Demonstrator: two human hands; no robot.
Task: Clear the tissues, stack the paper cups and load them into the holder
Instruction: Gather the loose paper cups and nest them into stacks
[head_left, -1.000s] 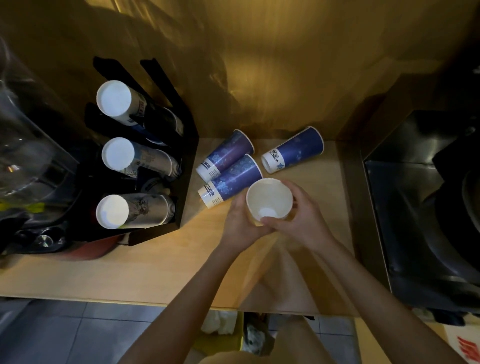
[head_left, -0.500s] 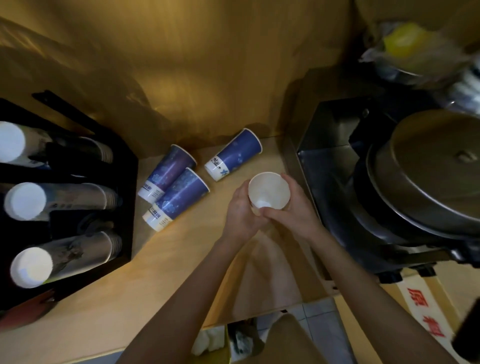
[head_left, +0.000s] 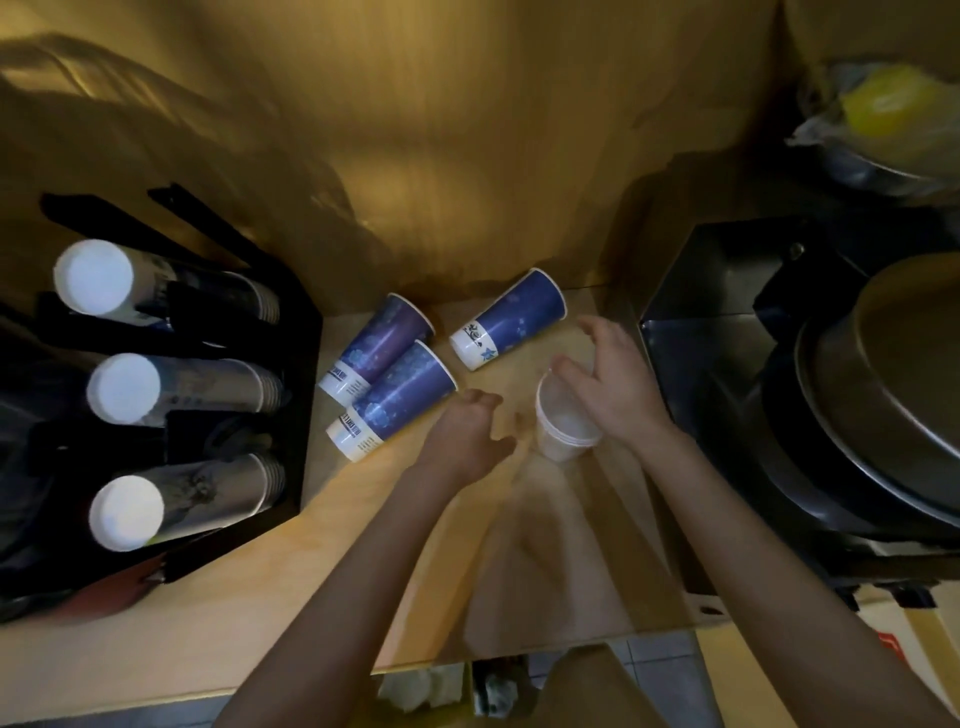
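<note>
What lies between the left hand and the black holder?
In the head view, two blue cups lie on their sides between the left hand and the holder.

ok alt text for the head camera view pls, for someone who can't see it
Seen from above, a person's right hand rests on an upright white cup stack on a wooden counter, while the left hand hovers open beside it. Three blue paper cups lie on their sides behind; a black holder of cup stacks sits left.

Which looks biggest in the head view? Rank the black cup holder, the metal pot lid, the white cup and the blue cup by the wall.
1. black cup holder
2. metal pot lid, partly cut off
3. blue cup by the wall
4. white cup, slightly blurred
</note>
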